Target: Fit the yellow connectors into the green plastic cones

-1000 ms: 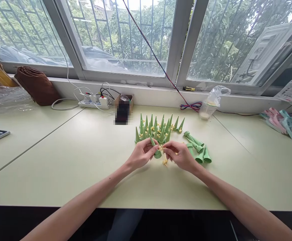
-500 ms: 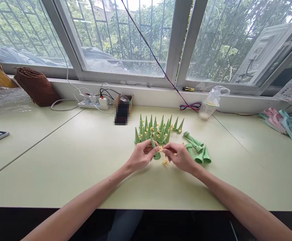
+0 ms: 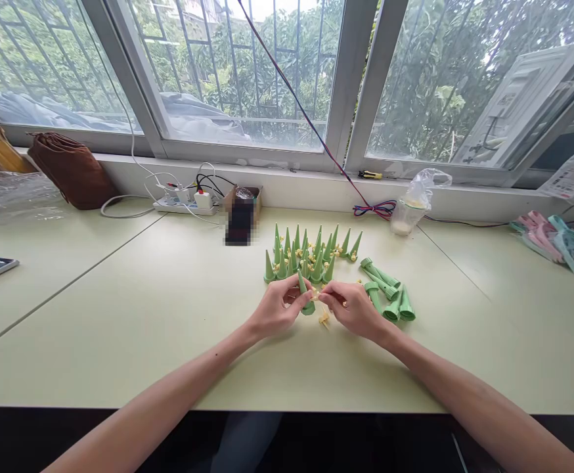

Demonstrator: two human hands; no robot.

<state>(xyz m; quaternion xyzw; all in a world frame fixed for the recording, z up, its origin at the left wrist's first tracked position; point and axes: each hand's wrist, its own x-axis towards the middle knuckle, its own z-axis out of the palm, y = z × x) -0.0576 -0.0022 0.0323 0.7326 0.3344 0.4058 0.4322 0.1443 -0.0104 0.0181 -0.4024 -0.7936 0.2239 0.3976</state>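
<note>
Left hand (image 3: 277,309): thumb and fingers grasp a hollow green plastic cone (image 3: 305,299), tip up and slightly tilted, in front of the person. Right hand (image 3: 352,307): fingertips pinch a small pale-yellow plastic piece (image 3: 315,295) at the cone's side; contact between the two is hidden.

Surroundings: a cluster of upright green cones with yellow fittings (image 3: 318,266) stands directly beyond the hands, blocking the space there; its front row is near the left fingers. Loose green plastic cones (image 3: 399,305) lie just beside the right hand, on its outer side. A loose yellow plastic piece (image 3: 324,319) lies on the pale-green tabletop (image 3: 208,341) between the wrists. Further back: white power strip (image 3: 181,207), coiled red-and-blue cable (image 3: 375,209), clear plastic bag (image 3: 418,200). Far left: brown fabric drawstring bag (image 3: 74,172).
</note>
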